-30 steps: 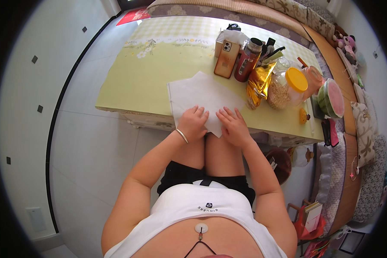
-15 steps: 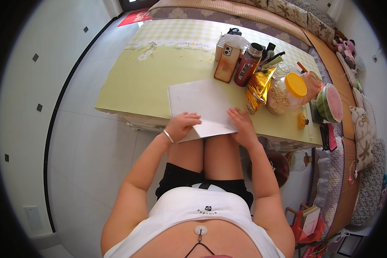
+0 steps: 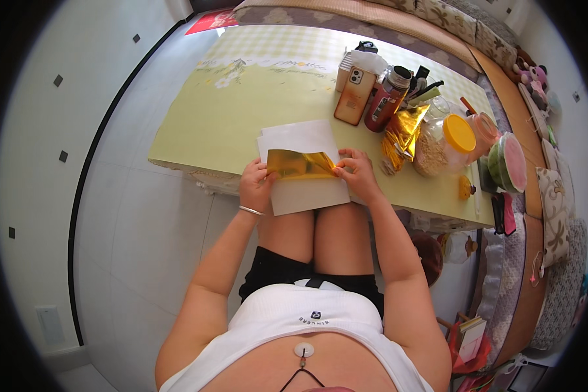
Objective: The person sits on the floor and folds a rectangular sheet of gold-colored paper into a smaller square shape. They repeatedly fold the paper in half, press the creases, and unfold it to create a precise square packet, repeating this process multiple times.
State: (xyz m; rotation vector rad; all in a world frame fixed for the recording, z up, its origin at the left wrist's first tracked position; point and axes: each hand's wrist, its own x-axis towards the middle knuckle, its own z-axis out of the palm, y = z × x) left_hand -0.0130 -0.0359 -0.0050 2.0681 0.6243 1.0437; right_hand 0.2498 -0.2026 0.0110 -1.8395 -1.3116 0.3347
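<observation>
A shiny gold foil sheet (image 3: pixel 299 164) stretches between my two hands above white paper sheets (image 3: pixel 310 198). My left hand (image 3: pixel 256 184) pinches the foil's left end between thumb and fingers. At the foil's right end, my right hand (image 3: pixel 358 175) grips a corner, and the foil creases there. The white sheets lie at the table's near edge, partly overhanging my thighs. Their middle is hidden behind the foil.
On the table (image 3: pixel 209 134), a propped phone (image 3: pixel 355 95), a red flask (image 3: pixel 385 101), a gold foil packet (image 3: pixel 404 134), a yellow-lidded jar (image 3: pixel 438 150) and a cut watermelon (image 3: pixel 507 162) crowd the right side. A small yellow object (image 3: pixel 466 187) sits near the front edge.
Both hands were resting on the white sheets; now they hold up the gold foil, which was not visible before. The white sheets have shifted.
</observation>
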